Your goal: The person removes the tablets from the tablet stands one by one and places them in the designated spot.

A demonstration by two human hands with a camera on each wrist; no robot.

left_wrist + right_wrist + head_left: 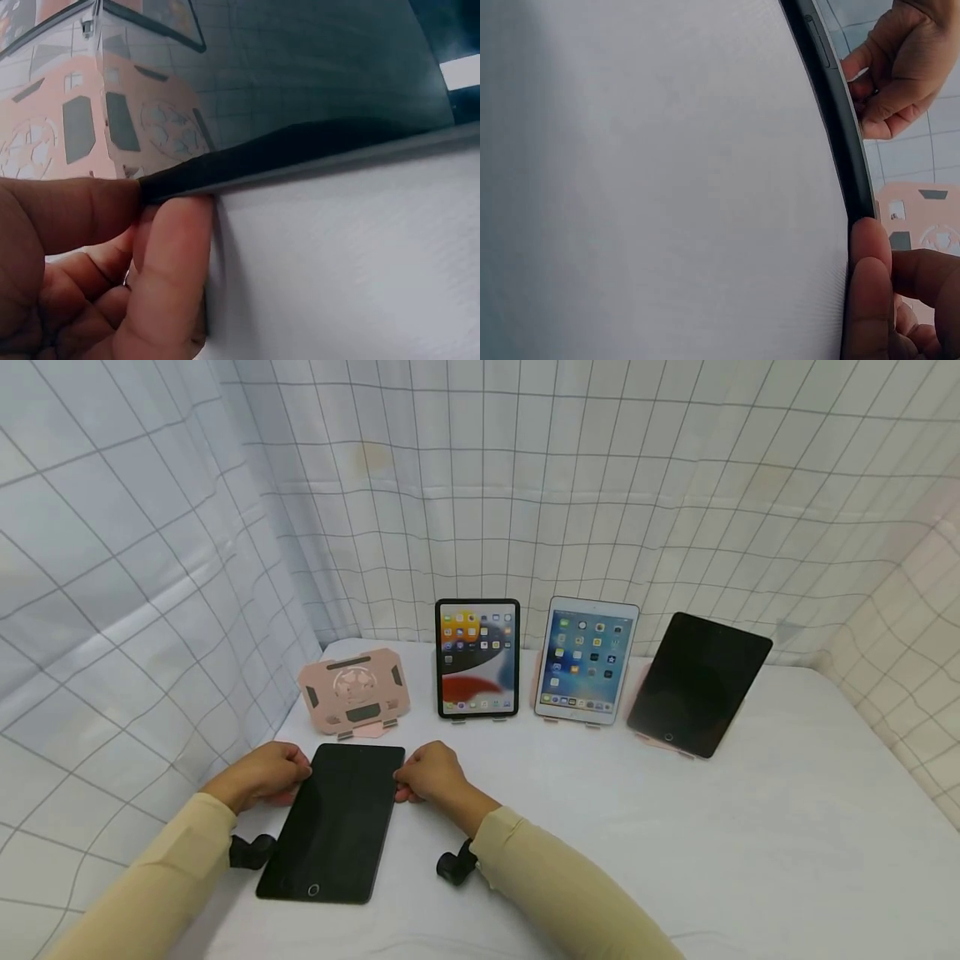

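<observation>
A tablet with a dark screen and a round home button (337, 827) lies lengthwise before me at the left, between my two hands. My left hand (270, 772) pinches its left edge near the far end; the left wrist view shows the thumb on top and a finger (176, 262) beneath. At the opposite edge, my right hand (435, 777) pinches with thumb and fingers (870, 300). Just beyond the tablet's far end stands a pink metal stand (356, 689) with a round cutout pattern, holding nothing. The screen mirrors it in the left wrist view.
Along the back stand a black-framed tablet with a lit screen (477, 660), a white one with a lit screen (585, 660) and a dark one (699, 685) tilted on its stand. White grid-patterned curtains (480, 485) rise behind the white table (600, 827) and at its sides.
</observation>
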